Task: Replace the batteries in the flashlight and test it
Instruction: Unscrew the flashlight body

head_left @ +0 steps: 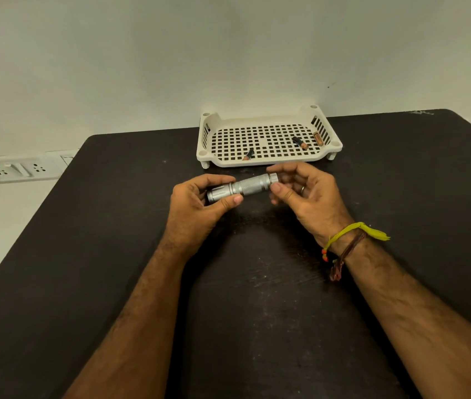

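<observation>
While both hands (199,203) grip it, flashlight (246,187) clears tray (269,162).

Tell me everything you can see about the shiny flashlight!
The flashlight is a small silver tube that looks like metal, with a bumpy grip pattern round its middle and grooved rings near its wider head. It is held sideways above the black table, head end to the left and slightly lower. The left hand wraps the head end, and the right hand pinches the tail end with fingertips. No light shows from it.
</observation>
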